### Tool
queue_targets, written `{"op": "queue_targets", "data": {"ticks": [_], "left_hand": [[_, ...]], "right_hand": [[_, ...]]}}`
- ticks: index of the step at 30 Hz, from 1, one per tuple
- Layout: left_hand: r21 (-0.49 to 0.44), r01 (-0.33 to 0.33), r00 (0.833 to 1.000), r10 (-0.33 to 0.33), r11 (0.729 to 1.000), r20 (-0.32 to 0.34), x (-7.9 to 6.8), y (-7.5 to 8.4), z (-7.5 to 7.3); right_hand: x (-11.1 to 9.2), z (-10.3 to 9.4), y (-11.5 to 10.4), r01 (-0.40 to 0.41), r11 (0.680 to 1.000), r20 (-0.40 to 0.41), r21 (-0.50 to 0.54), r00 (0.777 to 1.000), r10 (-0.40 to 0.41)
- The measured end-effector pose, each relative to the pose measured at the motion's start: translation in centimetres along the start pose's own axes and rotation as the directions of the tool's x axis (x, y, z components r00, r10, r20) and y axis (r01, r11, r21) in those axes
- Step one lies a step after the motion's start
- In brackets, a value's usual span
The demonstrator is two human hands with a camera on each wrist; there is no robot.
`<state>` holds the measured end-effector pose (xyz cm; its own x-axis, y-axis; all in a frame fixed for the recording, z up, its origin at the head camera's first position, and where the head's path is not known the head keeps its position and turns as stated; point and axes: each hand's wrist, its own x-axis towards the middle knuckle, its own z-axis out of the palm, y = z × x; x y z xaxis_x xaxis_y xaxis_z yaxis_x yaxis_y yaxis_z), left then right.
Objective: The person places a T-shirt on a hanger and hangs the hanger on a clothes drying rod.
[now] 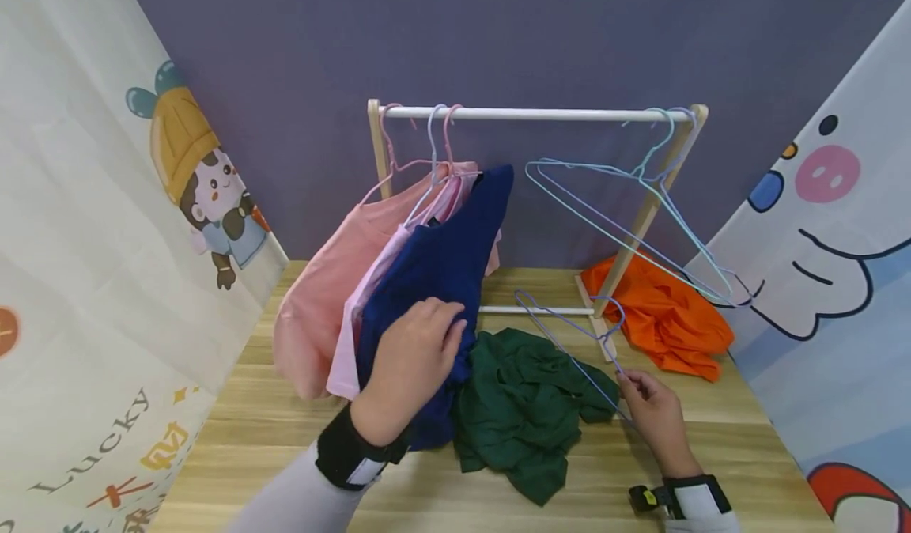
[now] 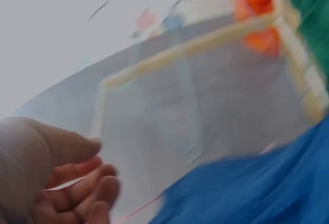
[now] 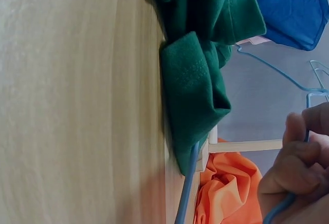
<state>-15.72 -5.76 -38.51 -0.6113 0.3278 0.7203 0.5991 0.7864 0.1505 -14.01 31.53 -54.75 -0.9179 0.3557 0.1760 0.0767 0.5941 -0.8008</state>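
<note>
My right hand (image 1: 655, 414) pinches a thin bluish-purple hanger (image 1: 569, 357) by its wire, holding it over the right side of a crumpled dark green garment (image 1: 523, 406). In the right wrist view, the fingers (image 3: 298, 167) curl round the hanger's wire. My left hand (image 1: 416, 351) is in front of a navy blue garment (image 1: 448, 272) hanging on the rack (image 1: 534, 114). Its fingers are loosely bent with nothing between them, as the blurred left wrist view also shows. The green garment lies bunched on the wooden table (image 1: 285, 470).
A salmon-pink garment (image 1: 320, 311) and a pale pink one (image 1: 349, 347) hang left of the navy one. Two bare hangers, one teal (image 1: 644, 171) and one purple, hang at the rail's right end. An orange garment (image 1: 665, 319) lies behind the rack's right leg.
</note>
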Motion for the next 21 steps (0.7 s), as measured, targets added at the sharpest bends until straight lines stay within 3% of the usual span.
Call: {"op": "queue_targets", "data": {"ticks": [4, 9, 14, 18, 21], "left_hand": [[-0.014, -0.037, 0.991, 0.038, 0.999, 0.127, -2.4, 1.2, 4.4], [-0.019, -0.032, 0.961, 0.036, 0.999, 0.276, -5.6, 1.5, 8.9], [-0.018, 0.043, 0.943, -0.035, 0.999, 0.332, -7.2, 1.4, 10.5], [-0.036, 0.066, 0.893, -0.043, 0.997, 0.448, -8.4, 1.6, 11.3], [-0.01, 0.034, 0.856, -0.024, 0.999, 0.516, -9.3, 1.9, 12.1]], "right_hand": [[0.0, 0.1, 0.1, 0.004, 1.0, 0.009, -0.011, 1.0, -0.004], [-0.2, 0.4, 0.8, -0.003, 1.0, 0.021, -0.014, 1.0, 0.003], [-0.4, 0.6, 1.0, 0.007, 1.0, 0.015, 0.001, 1.0, -0.007], [-0.5, 0.6, 1.0, 0.012, 1.0, 0.015, -0.009, 1.0, -0.011], [-0.4, 0.6, 1.1, 0.019, 1.0, 0.009, -0.014, 1.0, -0.019]]}}
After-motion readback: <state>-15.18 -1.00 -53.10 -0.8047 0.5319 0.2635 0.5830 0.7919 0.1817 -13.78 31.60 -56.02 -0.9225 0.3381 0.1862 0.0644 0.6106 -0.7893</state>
